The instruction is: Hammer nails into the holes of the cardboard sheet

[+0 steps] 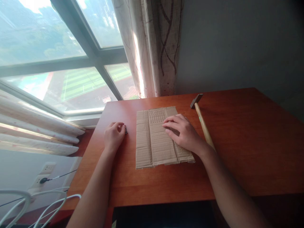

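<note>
fingertips of the left hand [114, 135] curl over a small dark piece [126, 129] on the table [249, 148], just beside the cardboard sheet [152, 148]; whether they grip it or only touch it i cannot tell. right hand [184, 133] lies flat, fingers spread, pressing the sheet beside its grid of holes [157, 117]. hammer [203, 125] rests untouched to the right. this looks like a fetch-and-steady stage; lifting the piece calls for a fine pinch
</note>
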The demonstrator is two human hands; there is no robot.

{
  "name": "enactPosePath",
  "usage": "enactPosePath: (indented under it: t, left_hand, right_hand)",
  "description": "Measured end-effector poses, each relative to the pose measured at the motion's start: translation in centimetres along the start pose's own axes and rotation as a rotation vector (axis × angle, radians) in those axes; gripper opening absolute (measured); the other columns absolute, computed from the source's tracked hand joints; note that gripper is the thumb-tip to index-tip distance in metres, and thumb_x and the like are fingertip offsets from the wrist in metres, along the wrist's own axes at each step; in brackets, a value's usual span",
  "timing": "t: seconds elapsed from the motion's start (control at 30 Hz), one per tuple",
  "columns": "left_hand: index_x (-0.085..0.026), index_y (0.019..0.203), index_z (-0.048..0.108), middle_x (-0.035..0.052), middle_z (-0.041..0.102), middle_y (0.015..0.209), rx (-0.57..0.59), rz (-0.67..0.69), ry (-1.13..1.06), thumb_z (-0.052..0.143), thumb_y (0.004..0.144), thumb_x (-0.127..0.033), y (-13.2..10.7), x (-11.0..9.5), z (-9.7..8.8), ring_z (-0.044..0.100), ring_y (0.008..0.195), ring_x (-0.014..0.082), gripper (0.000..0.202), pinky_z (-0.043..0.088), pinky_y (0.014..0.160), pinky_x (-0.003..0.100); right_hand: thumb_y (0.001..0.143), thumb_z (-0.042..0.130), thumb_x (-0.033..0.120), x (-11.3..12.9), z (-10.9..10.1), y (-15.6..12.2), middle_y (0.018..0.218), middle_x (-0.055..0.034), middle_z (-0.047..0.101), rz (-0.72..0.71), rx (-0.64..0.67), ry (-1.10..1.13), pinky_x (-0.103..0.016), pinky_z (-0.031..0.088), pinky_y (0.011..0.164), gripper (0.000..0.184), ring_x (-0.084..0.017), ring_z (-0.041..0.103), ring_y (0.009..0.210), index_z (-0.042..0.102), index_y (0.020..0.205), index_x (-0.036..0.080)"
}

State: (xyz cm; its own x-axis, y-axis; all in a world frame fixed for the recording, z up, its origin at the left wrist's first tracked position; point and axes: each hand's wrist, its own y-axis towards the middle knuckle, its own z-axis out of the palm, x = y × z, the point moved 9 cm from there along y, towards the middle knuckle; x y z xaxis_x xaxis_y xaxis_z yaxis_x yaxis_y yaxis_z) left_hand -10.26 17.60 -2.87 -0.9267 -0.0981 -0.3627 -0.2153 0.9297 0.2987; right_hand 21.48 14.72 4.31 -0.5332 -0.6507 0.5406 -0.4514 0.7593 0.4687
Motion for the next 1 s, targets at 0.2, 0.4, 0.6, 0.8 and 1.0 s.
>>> enactPosePath:
  t: [0.2, 0.4, 0.6, 0.8, 1.0]
  left_hand:
    - [-0.021, 0.096, 0.074, 0.0074, 0.072, 0.100, 0.004, 0.015, 0.018, 0.055, 0.088, -0.039, 0.0, -0.4, 0.1, 0.069, 0.077, 0.0200, 0.028, 0.052, 0.074, 0.031]
    - [-0.021, 0.096, 0.075, 0.0068, 0.071, 0.100, 0.008, 0.019, -0.008, 0.054, 0.089, -0.038, -0.1, 0.1, 0.1, 0.069, 0.079, 0.0203, 0.029, 0.052, 0.078, 0.032]
    - [-0.022, 0.096, 0.076, 0.0064, 0.072, 0.107, 0.047, 0.067, -0.023, 0.050, 0.085, -0.024, -1.2, -0.1, -0.4, 0.068, 0.089, 0.0227, 0.028, 0.052, 0.084, 0.034]
    - [-0.021, 0.104, 0.075, 0.0077, 0.071, 0.114, 0.062, 0.146, 0.052, 0.050, 0.088, -0.026, -2.5, -0.9, -1.0, 0.067, 0.099, 0.0267, 0.030, 0.052, 0.088, 0.038]
    - [-0.021, 0.105, 0.073, 0.0080, 0.070, 0.113, 0.046, 0.175, 0.073, 0.051, 0.088, -0.027, -2.8, -0.8, -1.1, 0.066, 0.099, 0.0271, 0.029, 0.052, 0.088, 0.039]
  right_hand:
    - [0.091, 0.062, 0.017, 0.1, -0.1, 0.0, 0.113, -0.0045, 0.071, -0.002, -0.006, 0.004, -0.047, 0.048, 0.094, 0.018, -0.025, 0.059, 0.105, 0.071, 0.104, 0.025]
    - [0.091, 0.062, 0.016, 0.2, -0.1, 0.0, 0.113, -0.0046, 0.071, -0.003, -0.008, 0.000, -0.047, 0.048, 0.094, 0.018, -0.025, 0.058, 0.105, 0.072, 0.104, 0.024]
    - [0.091, 0.062, 0.016, 0.2, -0.2, 0.0, 0.113, -0.0047, 0.071, -0.003, -0.005, 0.001, -0.047, 0.048, 0.093, 0.018, -0.025, 0.059, 0.105, 0.072, 0.104, 0.024]
    - [0.092, 0.062, 0.017, 0.2, -0.1, 0.0, 0.113, -0.0048, 0.072, -0.004, -0.001, -0.006, -0.047, 0.048, 0.095, 0.017, -0.024, 0.058, 0.105, 0.072, 0.104, 0.023]
    - [0.091, 0.062, 0.017, 0.1, -0.1, 0.0, 0.113, -0.0050, 0.072, -0.010, -0.007, -0.008, -0.046, 0.048, 0.094, 0.017, -0.024, 0.059, 0.105, 0.072, 0.103, 0.023]
